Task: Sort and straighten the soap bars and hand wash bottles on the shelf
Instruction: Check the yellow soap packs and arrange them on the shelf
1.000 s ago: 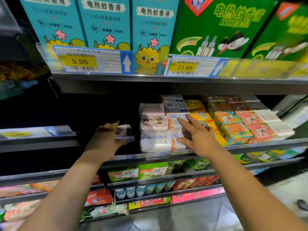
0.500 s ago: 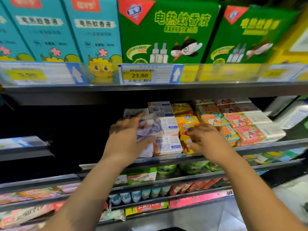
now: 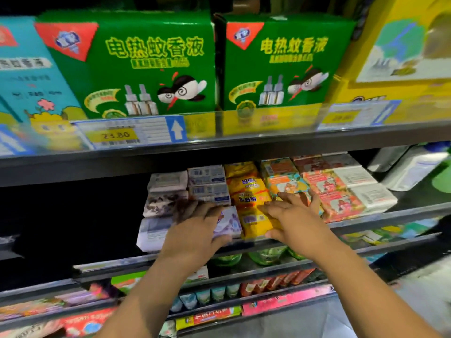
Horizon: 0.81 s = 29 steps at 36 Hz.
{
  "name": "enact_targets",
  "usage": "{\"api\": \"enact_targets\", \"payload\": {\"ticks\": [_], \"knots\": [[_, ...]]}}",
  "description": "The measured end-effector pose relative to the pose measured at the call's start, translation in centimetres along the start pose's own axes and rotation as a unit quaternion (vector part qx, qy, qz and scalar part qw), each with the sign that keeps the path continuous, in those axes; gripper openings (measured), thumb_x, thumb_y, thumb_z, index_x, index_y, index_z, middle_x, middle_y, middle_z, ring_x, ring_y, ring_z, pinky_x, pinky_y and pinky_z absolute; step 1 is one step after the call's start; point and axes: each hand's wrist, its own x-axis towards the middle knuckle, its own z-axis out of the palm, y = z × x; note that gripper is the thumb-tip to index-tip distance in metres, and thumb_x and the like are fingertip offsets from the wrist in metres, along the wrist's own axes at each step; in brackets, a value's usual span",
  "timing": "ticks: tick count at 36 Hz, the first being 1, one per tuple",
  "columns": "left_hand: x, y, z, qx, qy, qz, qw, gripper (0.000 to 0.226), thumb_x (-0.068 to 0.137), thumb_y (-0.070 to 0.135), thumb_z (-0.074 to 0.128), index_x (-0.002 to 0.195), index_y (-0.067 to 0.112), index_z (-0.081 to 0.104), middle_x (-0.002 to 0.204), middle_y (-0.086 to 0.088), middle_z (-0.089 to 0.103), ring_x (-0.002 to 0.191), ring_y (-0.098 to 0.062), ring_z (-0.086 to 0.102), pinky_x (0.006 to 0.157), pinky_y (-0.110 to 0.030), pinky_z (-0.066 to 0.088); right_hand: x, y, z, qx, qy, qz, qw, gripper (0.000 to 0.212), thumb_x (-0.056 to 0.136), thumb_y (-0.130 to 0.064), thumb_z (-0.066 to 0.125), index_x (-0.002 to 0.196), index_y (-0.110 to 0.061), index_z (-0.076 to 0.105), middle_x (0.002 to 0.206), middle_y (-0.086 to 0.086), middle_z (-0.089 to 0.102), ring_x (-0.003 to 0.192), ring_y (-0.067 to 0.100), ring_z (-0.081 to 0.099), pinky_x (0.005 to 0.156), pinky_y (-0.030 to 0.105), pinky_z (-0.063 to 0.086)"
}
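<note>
Wrapped soap bars lie in rows on the middle shelf [image 3: 390, 217]: pale ones [image 3: 162, 203] at left, then white-blue boxes [image 3: 207, 184], yellow packs [image 3: 246, 186], orange-teal packs [image 3: 285, 181], pink packs [image 3: 334, 198] and white ones [image 3: 366, 193]. My left hand [image 3: 195, 230] grips a white and purple soap bar [image 3: 230, 222] at the shelf front, thumb under it. My right hand [image 3: 295, 215] lies on the front yellow soap pack [image 3: 253, 222], fingers spread over the top and thumb at its front edge. White bottles [image 3: 415, 167] stand at far right, blurred.
Above, green boxes [image 3: 136, 67] and a teal box [image 3: 29, 76] stand behind price tags [image 3: 127, 132]. Lower shelves hold green pouches [image 3: 266, 256], small tubes [image 3: 207, 296] and red packs [image 3: 280, 281]. The shelf space left of the soaps is dark.
My left hand carried the white and purple bar from the left to the front of the soap rows. My right hand slid from the white-blue boxes onto the yellow packs. The view panned right.
</note>
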Motion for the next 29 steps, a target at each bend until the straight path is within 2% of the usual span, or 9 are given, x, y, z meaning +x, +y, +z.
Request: {"api": "enact_targets", "payload": {"ticks": [3,6,8,10,13,19,22,26,29], "knots": [[-0.1,0.3,-0.3,0.004,0.014,-0.011,1.0,0.054,0.096,0.063,0.045,0.144,0.037,0.046,0.163,0.014,0.006,0.138,-0.013,0.038,0.101,-0.032,0.044,0.1,0.5,0.3,-0.01,-0.005,-0.006,1.0,0.058,0.093,-0.059,0.055,0.146,-0.041,0.039,0.154,-0.018,0.039,0.151,0.017,0.009,0.105,0.062,-0.012],[0.0,0.2,-0.5,0.003,0.012,-0.018,1.0,0.046,0.096,0.061,0.048,0.138,0.041,0.049,0.163,0.017,0.002,0.148,-0.016,0.018,0.116,-0.036,0.03,0.1,0.6,0.5,-0.012,-0.009,-0.015,1.0,0.053,0.093,-0.061,0.051,0.139,-0.036,0.049,0.153,-0.015,0.041,0.151,0.019,0.008,0.109,0.065,-0.01],[0.1,0.3,-0.6,-0.013,0.006,-0.027,1.0,0.043,0.096,0.058,0.05,0.136,0.042,0.05,0.164,0.019,0.002,0.149,-0.013,0.018,0.118,-0.037,0.027,0.1,0.6,0.4,-0.013,-0.006,-0.019,1.0,0.054,0.093,-0.063,0.049,0.14,-0.037,0.048,0.151,-0.013,0.043,0.151,0.02,0.008,0.112,0.067,-0.008],[0.1,0.5,-0.8,-0.032,-0.007,-0.045,0.998,0.045,0.097,0.056,0.053,0.139,0.042,0.048,0.163,0.018,0.019,0.14,-0.011,0.039,0.109,-0.033,0.04,0.2,0.5,0.1,-0.024,-0.007,-0.02,0.999,0.061,0.093,-0.065,0.049,0.146,-0.035,0.042,0.149,-0.009,0.042,0.149,0.021,0.01,0.113,0.068,-0.005],[0.1,1.0,-1.1,-0.027,-0.031,-0.072,0.997,0.047,0.097,0.057,0.052,0.14,0.039,0.046,0.141,0.009,0.057,0.12,-0.017,0.059,0.094,-0.033,0.051,0.4,0.5,0.1,-0.031,0.002,-0.022,0.999,0.07,0.091,-0.065,0.052,0.15,-0.032,0.039,0.147,-0.003,0.04,0.143,0.024,0.016,0.111,0.067,-0.005],[0.2,1.5,-1.5,-0.021,-0.034,-0.081,0.996,0.047,0.096,0.055,0.055,0.138,0.036,0.049,0.134,0.009,0.062,0.119,-0.017,0.059,0.094,-0.032,0.05,0.7,0.9,0.3,0.011,0.026,-0.039,0.999,0.064,0.085,-0.062,0.063,0.14,-0.03,0.055,0.143,0.0,0.039,0.138,0.023,0.019,0.11,0.058,-0.009],[0.2,1.6,-1.5,-0.022,-0.035,-0.077,0.996,0.047,0.097,0.053,0.055,0.139,0.034,0.049,0.133,0.008,0.062,0.118,-0.017,0.06,0.094,-0.031,0.049,0.5,1.1,0.9,0.063,0.078,-0.06,0.993,0.062,0.078,-0.052,0.077,0.131,-0.022,0.064,0.138,0.003,0.047,0.135,0.024,0.025,0.112,0.057,0.003],[0.0,1.6,-1.3,-0.016,-0.024,-0.069,0.997,0.046,0.097,0.053,0.054,0.138,0.032,0.049,0.136,0.008,0.059,0.121,-0.018,0.056,0.103,-0.035,0.044,-0.5,1.4,1.2,0.136,0.117,-0.069,0.981,0.052,0.075,-0.034,0.082,0.119,-0.012,0.067,0.12,0.013,0.061,0.116,0.036,0.053,0.099,0.046,0.044],[0.1,1.3,-1.6,0.003,-0.036,-0.051,0.998,0.05,0.095,0.057,0.054,0.137,0.031,0.049,0.148,0.009,0.046,0.137,-0.017,0.041,0.116,-0.044,0.028,-1.5,1.2,0.2,0.199,0.159,-0.066,0.965,0.048,0.08,-0.035,0.079,0.12,-0.011,0.066,0.113,0.009,0.059,0.107,0.029,0.057,0.085,0.031,0.047]]}}
